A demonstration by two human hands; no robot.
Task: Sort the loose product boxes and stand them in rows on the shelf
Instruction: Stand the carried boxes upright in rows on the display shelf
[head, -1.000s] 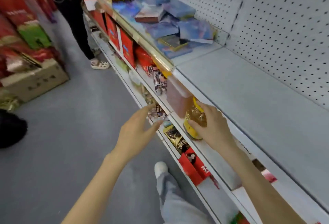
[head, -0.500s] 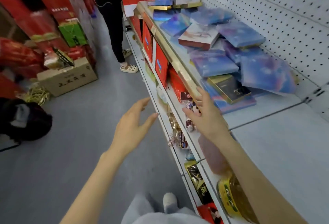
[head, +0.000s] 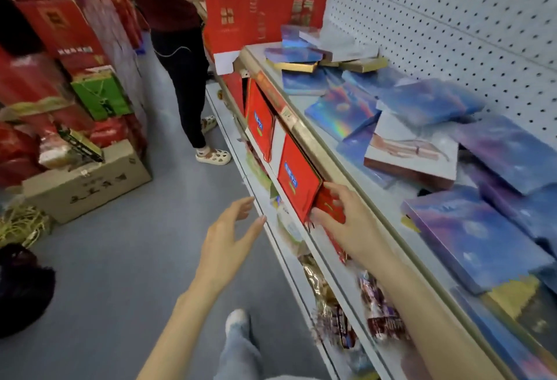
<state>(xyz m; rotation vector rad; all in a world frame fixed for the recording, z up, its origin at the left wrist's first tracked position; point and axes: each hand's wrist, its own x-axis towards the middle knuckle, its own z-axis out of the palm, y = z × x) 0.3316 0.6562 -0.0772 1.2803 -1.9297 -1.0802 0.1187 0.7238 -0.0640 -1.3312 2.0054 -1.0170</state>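
Left hand (head: 232,238) is held spread, empty; right hand (head: 346,222), fingers straight, seems laid against the red box (head: 297,182). Blue boxes (head: 470,238) beyond are best gripped edgewise.

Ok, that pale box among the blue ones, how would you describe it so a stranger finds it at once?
Look at the top shelf before the white pegboard wall, where flat blue boxes lie in a loose heap. Mid-heap, one box rests on them: it alone has a pale grey lid with a drawn hand and dark brown sides.
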